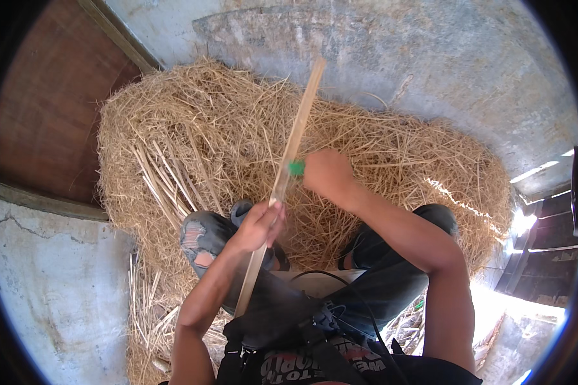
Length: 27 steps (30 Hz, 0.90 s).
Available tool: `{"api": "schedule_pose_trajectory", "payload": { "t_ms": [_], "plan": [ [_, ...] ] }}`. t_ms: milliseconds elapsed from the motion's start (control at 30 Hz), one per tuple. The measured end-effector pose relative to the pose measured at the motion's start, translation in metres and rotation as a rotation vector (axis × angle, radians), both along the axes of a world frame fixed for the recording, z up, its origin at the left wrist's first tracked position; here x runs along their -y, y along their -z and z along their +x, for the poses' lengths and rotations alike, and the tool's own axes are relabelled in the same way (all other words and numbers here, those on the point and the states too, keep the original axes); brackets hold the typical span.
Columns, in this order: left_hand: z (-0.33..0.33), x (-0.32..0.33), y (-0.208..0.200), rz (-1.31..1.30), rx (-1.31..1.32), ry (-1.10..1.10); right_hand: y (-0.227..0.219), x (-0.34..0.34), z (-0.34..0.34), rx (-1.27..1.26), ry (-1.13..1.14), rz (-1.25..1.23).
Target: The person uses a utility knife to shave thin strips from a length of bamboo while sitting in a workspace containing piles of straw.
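Observation:
My left hand (258,226) grips a long pale bamboo strip (297,131) near its lower third. The strip runs from my lap up and to the right over a pile of straw (237,122). My right hand (327,171) is closed on a small tool with a green handle (296,168) that rests against the strip just above my left hand. I sit with knees apart; a torn grey trouser knee (198,236) is on the left.
Several cut bamboo strips (167,179) lie on the straw at the left. A brown wooden door (51,109) stands at the upper left, a grey concrete wall (430,64) behind the straw. A black cable (359,301) crosses my lap.

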<state>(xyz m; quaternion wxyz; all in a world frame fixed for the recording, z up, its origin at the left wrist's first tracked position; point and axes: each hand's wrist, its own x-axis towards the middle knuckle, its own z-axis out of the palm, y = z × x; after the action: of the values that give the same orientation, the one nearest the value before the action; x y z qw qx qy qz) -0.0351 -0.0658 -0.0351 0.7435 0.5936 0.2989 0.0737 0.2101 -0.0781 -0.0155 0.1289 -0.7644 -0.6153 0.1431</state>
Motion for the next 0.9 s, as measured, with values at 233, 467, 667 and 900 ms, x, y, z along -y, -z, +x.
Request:
{"api": "schedule_pose_trajectory", "payload": {
  "t_ms": [233, 467, 667, 900],
  "plan": [
    [-0.019, 0.017, 0.001, 0.039, -0.045, 0.164, -0.042, -0.017, 0.128, 0.002, 0.455, 0.006],
    [-0.002, 0.007, 0.004, 0.052, 0.085, -0.074, -0.046, 0.006, 0.102, 0.014, 0.235, 0.1],
    [0.01, 0.002, 0.0, -0.002, 0.016, -0.287, -0.032, 0.021, 0.009, -0.14, -0.054, -0.078],
    [0.009, 0.0, 0.018, 0.182, -0.038, -0.329, -0.005, 0.024, -0.035, -0.11, -0.216, -0.065]
  ]
}}
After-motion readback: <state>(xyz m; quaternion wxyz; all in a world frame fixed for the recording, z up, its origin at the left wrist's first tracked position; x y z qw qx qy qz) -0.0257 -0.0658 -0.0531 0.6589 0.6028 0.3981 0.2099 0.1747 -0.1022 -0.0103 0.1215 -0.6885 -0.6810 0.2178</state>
